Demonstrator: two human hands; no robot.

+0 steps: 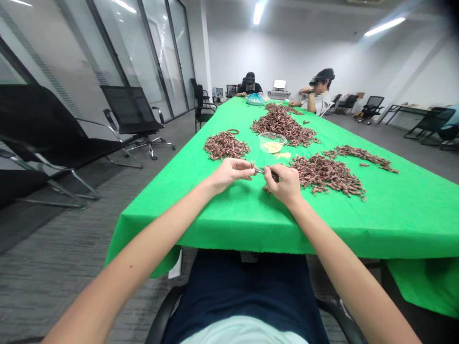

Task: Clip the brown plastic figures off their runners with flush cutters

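Over the near part of the green-covered table (222,210), my left hand (233,173) pinches a small brown twisted piece (253,165) between thumb and fingers. My right hand (285,182) is closed around a small hand tool (259,170) with a bright metal tip and a dark handle; its exact kind is hard to make out. The tip meets the piece at my left fingertips. Behind my left hand lies a small pile (225,145) of similar brown pieces. A larger pile (326,173) spreads to the right of my right hand, partly hidden by it.
A clear plastic bowl (272,142) holds pale yellow bits, with more bits (283,155) beside it. Farther back is a long brown heap (283,124) and a brown ring (233,131). Two people sit at the far end near a blue bag (255,99). Office chairs (132,110) stand left.
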